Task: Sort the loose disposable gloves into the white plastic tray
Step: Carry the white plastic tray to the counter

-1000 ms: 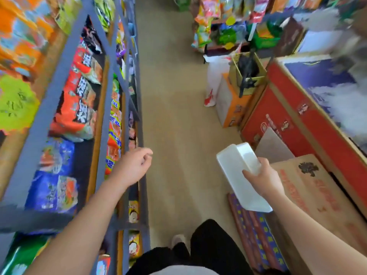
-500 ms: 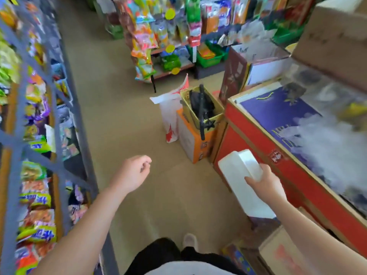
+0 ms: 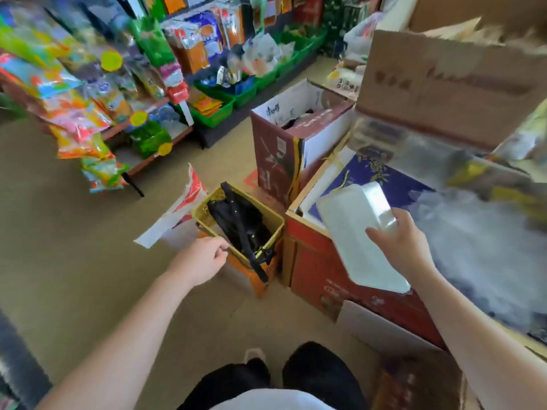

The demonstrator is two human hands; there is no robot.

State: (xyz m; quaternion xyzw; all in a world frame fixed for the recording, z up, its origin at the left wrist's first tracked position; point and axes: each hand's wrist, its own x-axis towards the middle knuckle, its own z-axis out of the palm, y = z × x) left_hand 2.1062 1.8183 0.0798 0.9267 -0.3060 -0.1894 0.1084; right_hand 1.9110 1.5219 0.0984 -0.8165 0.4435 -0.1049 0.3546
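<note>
My right hand (image 3: 398, 241) grips the white plastic tray (image 3: 352, 229) by its long edge and holds it tilted in the air over the near corner of the red carton (image 3: 319, 267). A blurred heap of thin clear disposable gloves (image 3: 479, 247) lies on the blue surface on top of that carton, to the right of the tray. My left hand (image 3: 201, 261) hangs over the floor with its fingers loosely curled and nothing in it, just left of a yellow basket.
The yellow basket (image 3: 204, 218) with a black bag stands on an orange box beside the red carton. A tall open dark red carton (image 3: 275, 149) stands behind it. Snack shelves (image 3: 88, 93) and green bins (image 3: 213, 113) line the far side. A brown carton (image 3: 450, 84) sits at right.
The view has swung right, away from the snack rack toward the red carton. My right hand has carried the tray up over the carton's corner. My left hand has stayed empty.
</note>
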